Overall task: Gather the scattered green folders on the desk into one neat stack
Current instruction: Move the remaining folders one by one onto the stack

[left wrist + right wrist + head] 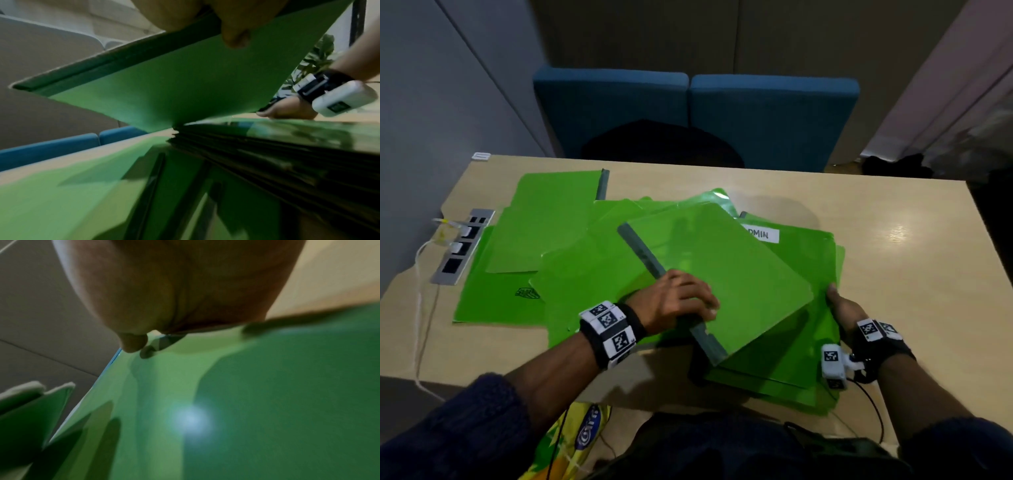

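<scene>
Desk (893, 291) folders (558, 236): white label (761, 234) reading "…DMIN".

Top green plastic folder (722, 274), gripped at its matt dark-grey spine strip (643, 253) by the left hand's fingers (688, 298): smooth, semi-gloss sheet. Green folders under the right hand's fingertips (834, 294) are glossier and mirror-like in the left wrist view, one bearing a white paper label (760, 234). Pale wood-laminate desk (893, 274) beyond those fingertips: smooth, satin sheen with a light reflection; blue chair backs (774, 120) look like matt woven cloth.
</scene>
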### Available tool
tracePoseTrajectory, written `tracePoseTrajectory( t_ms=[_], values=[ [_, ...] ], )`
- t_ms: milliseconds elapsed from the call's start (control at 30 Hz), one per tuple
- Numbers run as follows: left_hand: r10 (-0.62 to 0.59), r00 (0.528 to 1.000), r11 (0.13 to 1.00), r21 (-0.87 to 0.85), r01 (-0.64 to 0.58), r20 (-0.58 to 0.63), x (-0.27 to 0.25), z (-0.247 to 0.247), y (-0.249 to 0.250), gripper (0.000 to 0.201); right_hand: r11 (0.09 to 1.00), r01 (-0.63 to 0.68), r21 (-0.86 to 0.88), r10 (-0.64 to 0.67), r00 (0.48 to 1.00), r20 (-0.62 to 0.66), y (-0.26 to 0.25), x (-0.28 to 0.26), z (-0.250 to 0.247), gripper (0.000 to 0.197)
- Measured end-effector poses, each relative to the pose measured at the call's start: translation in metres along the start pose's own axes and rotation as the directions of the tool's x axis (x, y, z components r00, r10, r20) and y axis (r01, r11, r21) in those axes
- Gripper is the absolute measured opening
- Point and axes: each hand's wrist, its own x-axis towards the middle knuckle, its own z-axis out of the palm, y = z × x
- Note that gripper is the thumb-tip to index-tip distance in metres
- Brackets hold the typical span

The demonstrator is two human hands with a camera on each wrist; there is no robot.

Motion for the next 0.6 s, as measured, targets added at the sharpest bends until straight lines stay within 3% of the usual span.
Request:
tracePoseTrajectory(
  t_ms=[67,133,200,300,400,500,567,600],
  values=[
    [0.034,0.999,0.999,-0.040,-0.033,0.030,-0.011,0.013,0.001,0.014,1.000,-0.008,0.004,0.008,1.000,-0.014,0.012,0.018,-0.001,0.111],
    [0.096,0.991,0.994,-0.051,-0.092,0.091,-0.020,0.026,0.001,0.014,1.000,0.022,-0.002,-0.022,1.000,-0.001,0.010,0.013,0.000,0.101],
    [0.166,0.964,0.986,-0.032,-0.163,0.207,-0.030,0.040,-0.003,0.030,0.999,0.046,0.019,-0.046,0.999,0.020,0.005,0.007,0.001,0.081],
    [0.150,0.916,0.989,-0.036,-0.147,0.373,-0.040,0.052,-0.013,0.054,0.999,0.047,-0.021,-0.046,0.999,0.018,0.000,0.001,0.002,0.085],
    [-0.099,0.905,0.995,0.044,0.089,0.415,-0.039,0.044,-0.024,0.073,0.996,0.068,-0.054,-0.067,0.998,0.022,-0.002,-0.001,0.001,0.079],
    [-0.456,0.835,0.890,0.142,0.434,0.309,-0.046,0.026,-0.039,0.092,0.992,0.091,-0.083,-0.089,0.996,0.018,-0.003,-0.002,0.002,0.073],
    [-0.652,0.734,0.754,0.064,0.654,0.187,-0.052,0.015,-0.048,0.071,0.990,0.091,-0.112,-0.091,0.996,0.006,-0.001,0.002,0.003,0.071],
    [-0.760,0.641,0.643,-0.024,0.766,0.105,-0.050,0.009,-0.049,0.055,0.988,0.092,-0.121,-0.092,0.996,0.004,0.000,0.003,0.003,0.070]
  ],
)
